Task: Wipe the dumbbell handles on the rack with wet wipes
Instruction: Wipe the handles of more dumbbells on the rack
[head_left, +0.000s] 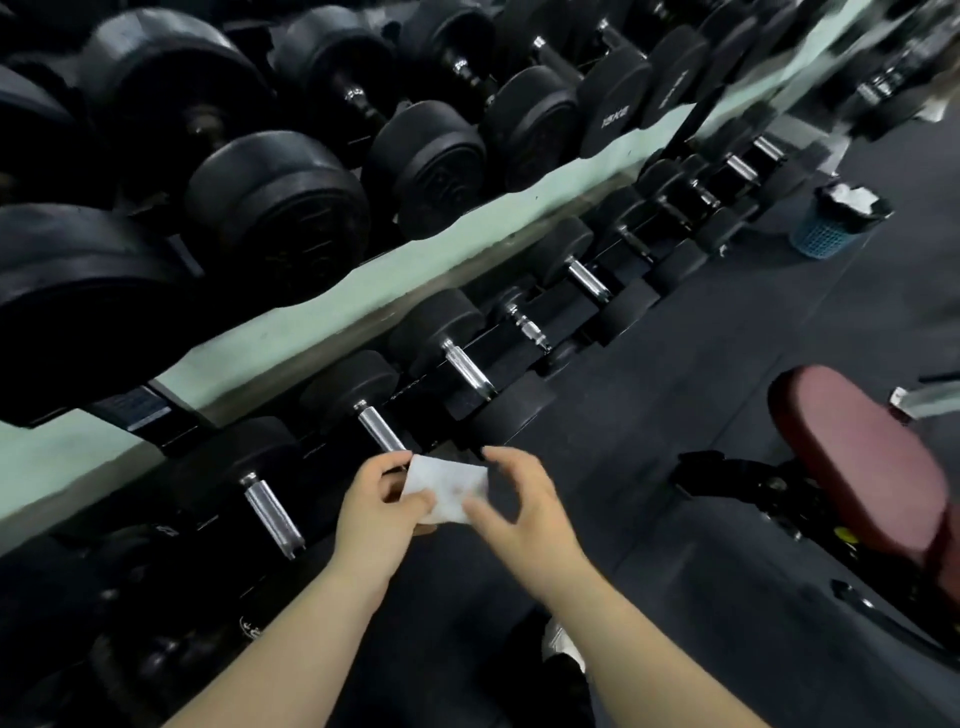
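Both hands meet at 6 o'clock, low in the view, with a white wipe (448, 486) stretched between them. The left hand (376, 512) pinches the wipe's left edge between thumb and curled fingers. The right hand (522, 501) sits at the wipe's right edge with its fingers spread and bent and its thumb lying on the lower corner. Motion blur hides whether it really grips, so I cannot tell.

The wipe hangs in the air just off the front edge of the rack (558, 309), touching no dumbbell. The nearest chrome handle (382, 428) lies at 12 o'clock from the left hand, and its near end comes almost to the wipe's upper left corner. A second handle (272, 517) lies at 9 o'clock from the left hand, near it but apart. More handles run along the lower tier toward 2 o'clock, each between two black weights. The upper tier, from 9 to 12 o'clock, carries larger black dumbbells (278, 208) that overhang the lower row.

Dark floor (675, 374) lies bare from the rack's front edge out toward 3 o'clock. A bench with a red pad (862, 457) stands at 3 o'clock, well apart from the right hand. A blue bin (826, 236) holding white waste stands on the floor at 2 o'clock, close to the far end of the lower tier.
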